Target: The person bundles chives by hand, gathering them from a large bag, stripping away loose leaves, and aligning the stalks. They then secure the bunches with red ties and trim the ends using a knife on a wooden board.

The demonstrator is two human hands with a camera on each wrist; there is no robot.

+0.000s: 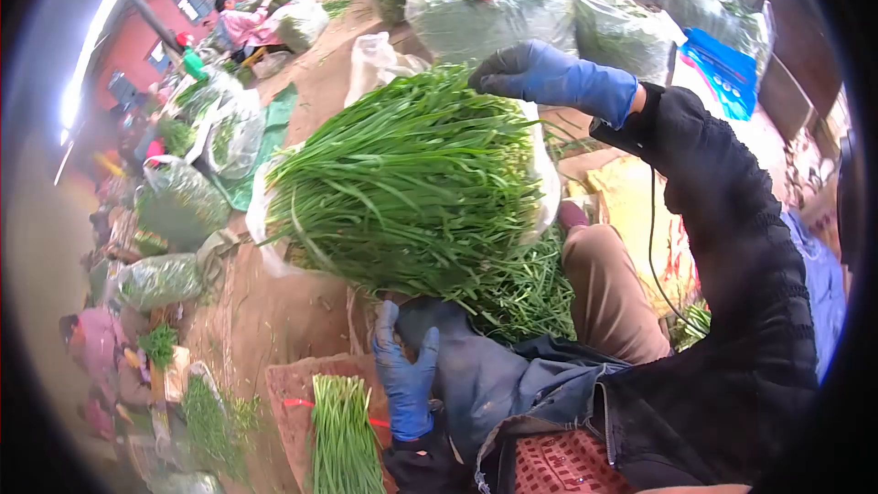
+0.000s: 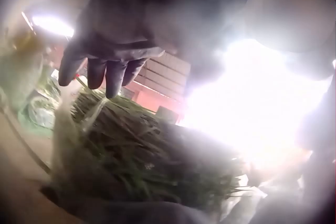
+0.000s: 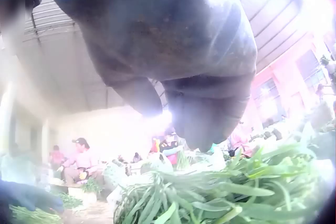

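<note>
Right hand (image 1: 560, 82) droops, fingers loosely curved, empty; left hand (image 1: 408, 389) empty too, thumb spread. Greens (image 1: 412, 178), long-leaved, bushy, lie under right hand, just beyond left.

Main heap of greens (image 1: 412, 174): long, narrow, flat green leaves, piled loosely and lying mostly lengthwise, with some strands crossing. Paler material shows along its right edge. The heap lies on white plastic (image 1: 547, 178), visible on both sides. The right hand (image 1: 530, 73) is at its far edge; contact cannot be confirmed, the right wrist view being washed out by glare. A darker, tangled portion sits at the near right.

Smaller bundle (image 1: 343, 439): straight, slender stalks, aligned, pale at the far end, lying flat on a reddish board (image 1: 285, 382) across a red strip (image 1: 297, 402). The left hand (image 1: 407, 380) is just beside it.
</note>
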